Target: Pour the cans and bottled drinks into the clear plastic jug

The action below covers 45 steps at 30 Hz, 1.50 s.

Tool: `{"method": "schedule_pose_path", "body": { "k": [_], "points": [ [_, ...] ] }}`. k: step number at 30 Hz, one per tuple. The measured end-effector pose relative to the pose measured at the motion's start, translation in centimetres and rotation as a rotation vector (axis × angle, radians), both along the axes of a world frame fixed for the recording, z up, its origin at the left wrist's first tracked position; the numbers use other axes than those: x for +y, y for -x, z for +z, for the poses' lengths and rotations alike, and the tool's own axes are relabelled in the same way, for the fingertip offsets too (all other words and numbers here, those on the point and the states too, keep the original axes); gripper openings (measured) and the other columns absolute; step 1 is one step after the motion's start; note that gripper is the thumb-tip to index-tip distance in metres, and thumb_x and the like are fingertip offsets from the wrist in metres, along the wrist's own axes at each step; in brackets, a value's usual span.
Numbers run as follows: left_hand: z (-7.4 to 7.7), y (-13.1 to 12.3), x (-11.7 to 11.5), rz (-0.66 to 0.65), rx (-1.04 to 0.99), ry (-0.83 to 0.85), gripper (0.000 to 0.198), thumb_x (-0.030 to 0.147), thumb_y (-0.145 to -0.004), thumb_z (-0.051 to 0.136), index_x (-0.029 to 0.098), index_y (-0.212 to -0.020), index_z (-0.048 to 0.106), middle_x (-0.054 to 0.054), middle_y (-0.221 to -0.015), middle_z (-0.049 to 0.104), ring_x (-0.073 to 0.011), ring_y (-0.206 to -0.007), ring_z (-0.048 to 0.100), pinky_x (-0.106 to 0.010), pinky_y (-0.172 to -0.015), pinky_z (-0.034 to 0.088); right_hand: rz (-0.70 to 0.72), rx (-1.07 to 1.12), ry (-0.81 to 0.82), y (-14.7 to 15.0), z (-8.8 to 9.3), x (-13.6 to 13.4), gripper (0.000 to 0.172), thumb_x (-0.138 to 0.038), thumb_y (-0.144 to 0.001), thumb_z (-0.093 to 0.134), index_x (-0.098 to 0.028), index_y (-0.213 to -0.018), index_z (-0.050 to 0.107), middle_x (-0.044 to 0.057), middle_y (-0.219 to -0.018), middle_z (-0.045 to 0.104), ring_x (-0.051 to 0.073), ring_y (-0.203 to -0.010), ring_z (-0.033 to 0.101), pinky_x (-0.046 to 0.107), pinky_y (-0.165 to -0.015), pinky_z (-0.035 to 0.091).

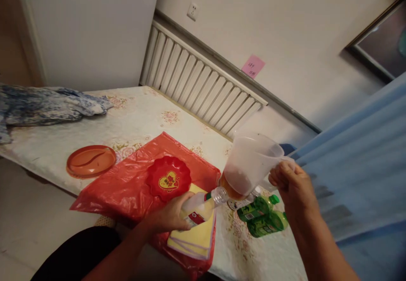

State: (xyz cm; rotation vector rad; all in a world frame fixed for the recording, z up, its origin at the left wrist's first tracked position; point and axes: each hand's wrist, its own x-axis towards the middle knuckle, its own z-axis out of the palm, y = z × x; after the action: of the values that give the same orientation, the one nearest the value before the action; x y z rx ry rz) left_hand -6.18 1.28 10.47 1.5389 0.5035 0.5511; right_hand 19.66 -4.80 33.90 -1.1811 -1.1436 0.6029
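Observation:
My right hand (293, 184) is closed round the handle of a translucent plastic measuring jug (258, 158), raised above the table and tilted. Brown liquid (233, 188) gathers at its lower left side. In my left hand (168, 213) is a clear plastic bottle (198, 209) with a red and white label, leaning with its uncapped mouth towards the jug. Bottle mouth and jug lie close together; I cannot tell whether they touch. Beneath the bottle are folded yellow cloths (193, 241), and a scalloped red dish (169, 177) sits beside them.
A red plastic sheet or bag (117, 196) covers part of the flowered table (142, 116). Green-labelled bottles (266, 224) lie or stand at the right. An orange-red oval dish (91, 161) and bunched patterned fabric (53, 105) are leftward. A radiator (196, 74) and blue curtain (342, 171) border the table.

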Motion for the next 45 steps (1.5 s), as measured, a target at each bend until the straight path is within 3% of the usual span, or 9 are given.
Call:
{"method": "schedule_pose_path", "body": {
  "k": [5,8,16,22,33,41,45],
  "points": [
    [-0.5,-0.6,0.0,0.018,0.036,-0.005,0.078,0.020,-0.059,0.069,0.025,-0.132,0.042,-0.002,-0.119,0.062,-0.0241,-0.100,0.062,-0.026,-0.074,0.051,-0.033,-0.013,0.106,-1.9,-0.4,-3.0,0.045,-0.036,-0.077,0.073,-0.020,-0.053,0.039,-0.008,-0.046,0.029,0.006,-0.042,0.025,0.022,-0.041,0.024],
    [-0.6,-0.9,0.0,0.016,0.042,0.001,0.078,0.019,-0.060,0.068,0.026,-0.133,0.041,-0.002,-0.119,0.062,-0.0232,-0.098,0.063,-0.025,-0.071,0.051,-0.025,-0.028,0.158,-2.7,-0.8,-4.5,0.046,-0.042,-0.077,0.073,-0.020,-0.054,0.039,-0.008,-0.046,0.028,0.006,-0.041,0.023,0.022,-0.040,0.021],
    [0.5,-1.4,0.1,0.028,0.059,-0.073,0.077,0.022,-0.060,0.066,0.026,-0.134,0.043,-0.003,-0.128,0.060,-0.0272,-0.117,0.056,-0.035,-0.097,0.047,0.003,-0.071,0.233,-4.4,-1.3,-7.4,0.044,-0.047,-0.079,0.070,-0.020,-0.059,0.041,-0.009,-0.049,0.025,0.006,-0.043,0.018,0.023,-0.041,0.013],
    [1.3,-1.8,0.1,0.020,0.055,-0.059,0.080,0.018,-0.058,0.067,0.024,-0.134,0.042,-0.003,-0.134,0.056,-0.0276,-0.123,0.052,-0.036,-0.103,0.044,0.037,-0.100,0.305,-5.1,-0.5,-8.9,0.040,-0.048,-0.084,0.064,-0.019,-0.061,0.049,-0.008,-0.050,0.024,0.007,-0.046,0.017,0.024,-0.044,0.013],
    [0.3,-2.2,0.5,0.038,0.068,-0.102,0.077,0.021,-0.060,0.067,0.024,-0.133,0.044,-0.004,-0.131,0.059,-0.0281,-0.121,0.054,-0.035,-0.101,0.045,0.021,-0.310,0.520,-4.8,1.4,-9.0,0.045,-0.058,-0.076,0.069,-0.016,-0.063,0.055,-0.008,-0.051,0.024,0.006,-0.047,0.017,0.022,-0.044,0.013],
    [0.8,-2.3,0.3,0.033,0.041,-0.106,0.072,0.023,-0.061,0.068,0.023,-0.130,0.047,-0.004,-0.126,0.062,-0.0279,-0.115,0.058,-0.035,-0.095,0.049,0.026,-0.399,0.612,-4.3,2.1,-8.4,0.048,-0.063,-0.073,0.068,-0.016,-0.068,0.058,-0.008,-0.054,0.021,0.006,-0.049,0.015,0.023,-0.045,0.011],
    [0.2,-2.5,0.5,0.063,0.060,-0.133,0.073,0.024,-0.060,0.069,0.024,-0.130,0.048,-0.004,-0.127,0.062,-0.0296,-0.117,0.057,-0.035,-0.096,0.048,0.050,-0.429,0.631,-4.4,2.2,-8.0,0.049,-0.063,-0.074,0.067,-0.016,-0.066,0.055,-0.008,-0.054,0.022,0.006,-0.049,0.016,0.022,-0.045,0.011]
  ]
}}
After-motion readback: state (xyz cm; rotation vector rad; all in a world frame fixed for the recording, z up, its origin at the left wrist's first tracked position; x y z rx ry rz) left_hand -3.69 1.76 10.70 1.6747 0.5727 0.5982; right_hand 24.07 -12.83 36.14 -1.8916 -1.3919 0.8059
